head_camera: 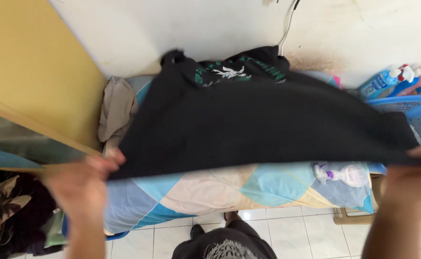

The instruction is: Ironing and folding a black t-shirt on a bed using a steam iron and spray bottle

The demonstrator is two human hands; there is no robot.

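The black garment (268, 120) hangs spread crosswise over the patchwork-covered board (210, 192), and we grip its near edge, left hand (83, 184) and right hand (411, 175) pinching opposite corners, equally close.

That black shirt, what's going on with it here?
A person holds a black shirt stretched wide, the left hand gripping one edge and the right hand the other. It hangs over a board covered in a blue and beige patchwork cloth, its far end lying on it. A clear spray bottle lies on the cloth, and a blue laundry basket sits to the right.
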